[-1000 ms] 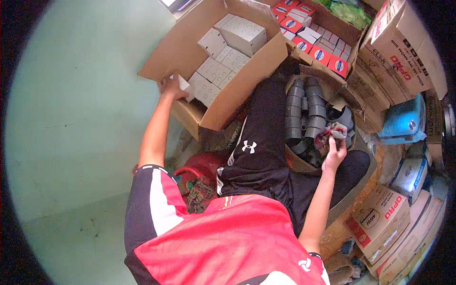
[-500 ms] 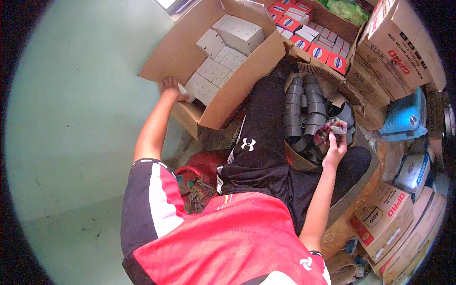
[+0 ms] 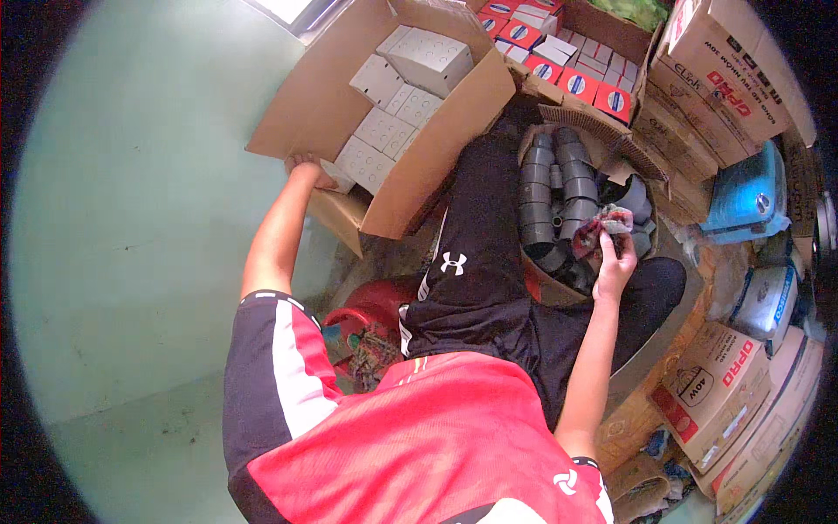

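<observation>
My left hand (image 3: 309,169) reaches into the near left corner of an open carton (image 3: 471,144). Its fingers curl round a tilted white box (image 3: 337,178), partly hidden by the hand and the carton wall. More white boxes (image 3: 381,131) with round marks fill the carton in stacks, two bigger ones at the far end. Over a second carton of grey pipe fittings (image 3: 538,188), my right hand (image 3: 614,265) pinches a crumpled cloth (image 3: 602,229), reddish with grey-white patches. The cloth covers some of the fittings.
Behind the fittings stands a carton of red-and-white small boxes (image 3: 577,85). Brown cartons (image 3: 729,96) and a blue plastic-wrapped case (image 3: 745,194) line the right side. A red tub (image 3: 371,301) sits by my left side; a pale green wall (image 3: 157,227) rises at left.
My left hand stays at the white box in the carton corner. The cloth in my right hand is turned and bunched differently, and the view has shifted slightly.
</observation>
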Motion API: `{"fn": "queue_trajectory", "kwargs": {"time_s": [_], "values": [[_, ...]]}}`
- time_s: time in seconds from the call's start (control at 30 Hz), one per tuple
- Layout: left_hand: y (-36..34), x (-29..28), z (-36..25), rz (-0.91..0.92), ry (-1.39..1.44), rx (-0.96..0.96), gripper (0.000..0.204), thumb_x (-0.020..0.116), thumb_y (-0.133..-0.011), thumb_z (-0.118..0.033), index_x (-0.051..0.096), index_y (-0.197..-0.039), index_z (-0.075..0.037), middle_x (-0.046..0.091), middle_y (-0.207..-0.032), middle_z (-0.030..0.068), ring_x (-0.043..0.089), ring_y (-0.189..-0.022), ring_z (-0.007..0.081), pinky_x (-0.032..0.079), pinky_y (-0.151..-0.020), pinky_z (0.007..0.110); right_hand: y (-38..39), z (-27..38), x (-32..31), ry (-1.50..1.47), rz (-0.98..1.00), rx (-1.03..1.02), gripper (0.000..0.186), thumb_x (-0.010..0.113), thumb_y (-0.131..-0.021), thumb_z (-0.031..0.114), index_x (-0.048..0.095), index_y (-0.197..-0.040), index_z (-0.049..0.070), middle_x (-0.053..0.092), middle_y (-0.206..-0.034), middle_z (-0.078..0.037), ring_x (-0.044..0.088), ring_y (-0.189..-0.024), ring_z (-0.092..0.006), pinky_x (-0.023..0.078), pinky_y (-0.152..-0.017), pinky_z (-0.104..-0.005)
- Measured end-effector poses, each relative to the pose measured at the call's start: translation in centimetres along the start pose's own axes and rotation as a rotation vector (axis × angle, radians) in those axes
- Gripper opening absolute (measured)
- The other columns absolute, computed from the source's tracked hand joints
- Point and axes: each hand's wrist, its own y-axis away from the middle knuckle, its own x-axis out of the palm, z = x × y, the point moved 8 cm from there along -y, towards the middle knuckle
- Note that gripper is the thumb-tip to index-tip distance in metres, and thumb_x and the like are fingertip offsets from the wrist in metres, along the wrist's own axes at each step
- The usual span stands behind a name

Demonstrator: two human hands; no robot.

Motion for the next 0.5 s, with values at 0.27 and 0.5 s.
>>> {"fn": "queue_trajectory", "kwargs": {"time_s": [0.27, 0.5], "values": [[-2.1, 0.1, -0.5, -0.031, -0.001, 0.081, 0.104, 0.078, -0.076, -0.078, 0.057, -0.157, -0.016, 0.056, -0.160, 0.0135, 0.055, -0.143, 0.0323, 0.034, -0.126, 0.050, -0.2, -0.6, 1.1, -0.003, 0.053, 0.034, 0.028, 0.076, -0.098, 0.005, 0.074, -0.126, 0.002, 0.074, -0.124, -0.004, 0.068, -0.112, -0.0147, 0.050, -0.104, -0.0304], [-2.4, 0.2, -2.0, 0.597, 0.143, 0.181, 0.130, 0.083, -0.071, -0.063, 0.024, -0.173, -0.009, 0.031, -0.176, 0.0216, 0.024, -0.164, 0.0429, 0.029, -0.131, 0.050, -0.1, -0.6, 0.7, 0.034, 0.042, 0.037, 0.028, 0.076, -0.098, 0.005, 0.073, -0.127, 0.001, 0.074, -0.124, -0.004, 0.068, -0.113, -0.0151, 0.050, -0.104, -0.0312]]}}
